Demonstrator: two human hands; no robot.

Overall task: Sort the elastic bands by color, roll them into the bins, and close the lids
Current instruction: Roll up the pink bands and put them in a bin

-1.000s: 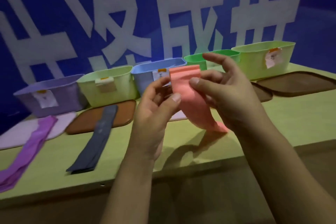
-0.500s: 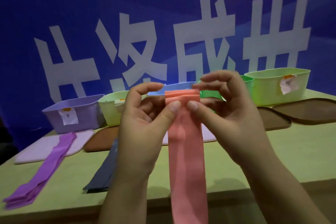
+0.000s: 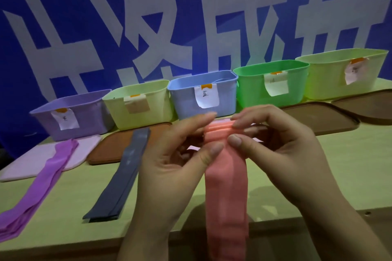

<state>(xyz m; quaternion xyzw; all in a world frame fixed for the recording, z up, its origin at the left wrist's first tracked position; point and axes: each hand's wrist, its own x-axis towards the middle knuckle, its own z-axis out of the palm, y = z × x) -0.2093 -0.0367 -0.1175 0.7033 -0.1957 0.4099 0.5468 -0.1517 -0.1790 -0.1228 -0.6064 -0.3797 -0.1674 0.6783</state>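
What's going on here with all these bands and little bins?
A person is rolling up a pink band, pinching its rolled top end between the left hand and the right hand while the rest hangs over the table edge. A purple band and a dark blue band lie flat on the table. Five open bins stand behind, their lids lying in front.

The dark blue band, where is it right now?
In the head view the dark blue band lies flat on the table, left of centre, between the purple band and the left hand, its far end resting on a brown lid.
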